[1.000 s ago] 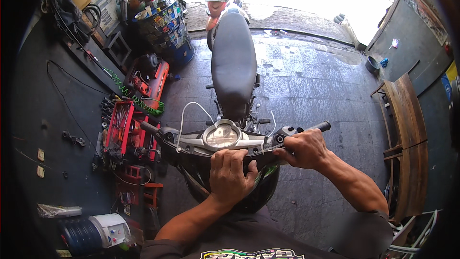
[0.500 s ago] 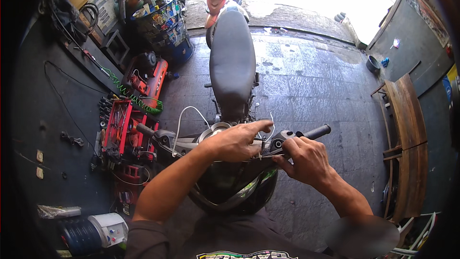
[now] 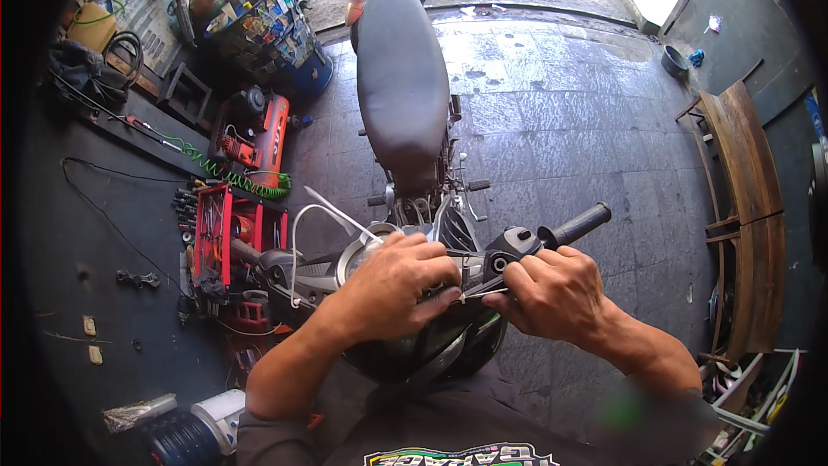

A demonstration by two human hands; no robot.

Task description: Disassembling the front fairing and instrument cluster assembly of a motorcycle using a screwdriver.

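My left hand (image 3: 398, 280) is closed over the middle of a motorcycle's handlebar, its thumb and fingers pinched together. A long white cable tie (image 3: 338, 209) sticks out behind it toward the upper left. My right hand (image 3: 556, 289) is closed beside the right handlebar switch housing (image 3: 515, 243), gripping a thin white strip (image 3: 487, 292) stretched toward my left hand. Another white tie (image 3: 297, 246) arches over the left part of the handlebar. The round gauge (image 3: 352, 261) is partly hidden behind my left hand. My fingers hide where the strips meet the bar.
The motorcycle's black seat (image 3: 404, 78) extends away from me. On the left are a red tool rack (image 3: 226, 233), a red compressor (image 3: 269, 138) and a blue drum (image 3: 312, 73). A wooden bench (image 3: 743, 207) lines the right side. A white bucket (image 3: 220, 414) is at lower left.
My left hand has drawn back to the left, its outstretched index finger now curled. The upright white end beside it is gone from the right. My right hand keeps its grip; the view has shifted.
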